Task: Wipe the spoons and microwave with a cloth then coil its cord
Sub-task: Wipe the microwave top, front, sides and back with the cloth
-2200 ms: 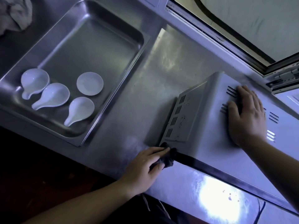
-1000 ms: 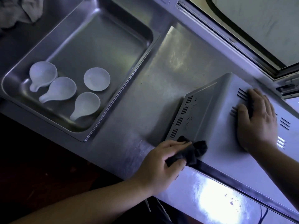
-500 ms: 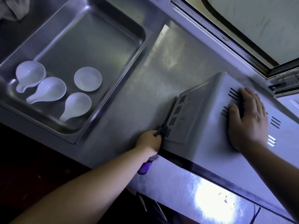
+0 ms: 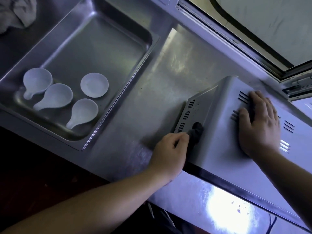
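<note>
Microwave [image 4: 219, 132] at right of frame on the desk [image 4: 168, 68] — spoons [image 4: 55, 97] lie in the tray [image 4: 101, 44], left.
Your left hand [image 4: 170, 152] grips the dark cloth [image 4: 195, 132] against its vented side; your right hand [image 4: 260, 122] lies flat on top.

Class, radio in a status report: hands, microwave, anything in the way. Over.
Left hand grips cloth against microwave vented side. Right hand flat on its top. Spoons apart in tray, nothing in the way.
</note>
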